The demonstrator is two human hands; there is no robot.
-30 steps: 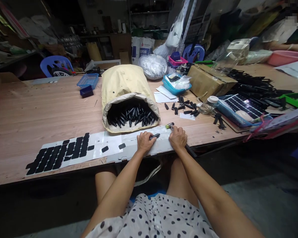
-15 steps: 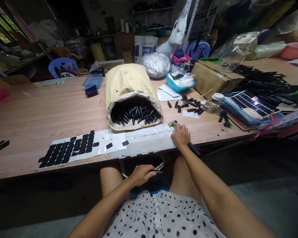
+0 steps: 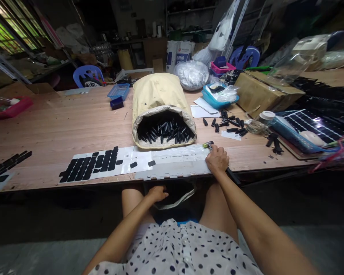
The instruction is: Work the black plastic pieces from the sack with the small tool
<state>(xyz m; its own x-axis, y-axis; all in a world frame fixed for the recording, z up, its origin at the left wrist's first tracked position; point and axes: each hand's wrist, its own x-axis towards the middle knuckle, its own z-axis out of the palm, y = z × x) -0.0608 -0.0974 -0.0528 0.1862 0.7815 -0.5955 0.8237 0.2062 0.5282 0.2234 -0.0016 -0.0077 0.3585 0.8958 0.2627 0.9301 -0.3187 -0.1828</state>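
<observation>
My right hand (image 3: 217, 159) is closed around a small hammer (image 3: 208, 144) at the table's front edge. The hammer's head has a yellow-green end, and its black handle sticks out below my hand. Under the table edge, over my lap, my left hand (image 3: 157, 194) has its fingers curled; what they hold, if anything, is hidden in the dark. Beside it hangs a white strap (image 3: 176, 202). A pale sack (image 3: 160, 89) lies on the table, its mouth facing me, with several black pointed pieces (image 3: 167, 130) inside. A grey-white board (image 3: 177, 168) runs along the front edge.
Black rounded pads (image 3: 86, 168) lie in rows on white sheets at the left. Loose black pieces (image 3: 229, 122) are scattered right of the sack. Further right are a cardboard box (image 3: 263, 91) and a blue basket (image 3: 289, 133). A blue tray (image 3: 119, 91) is behind.
My left hand has moved left and up toward the table edge; the thin dark piece seen in it no longer shows. My right hand stays on the hammer. The view has shifted left.
</observation>
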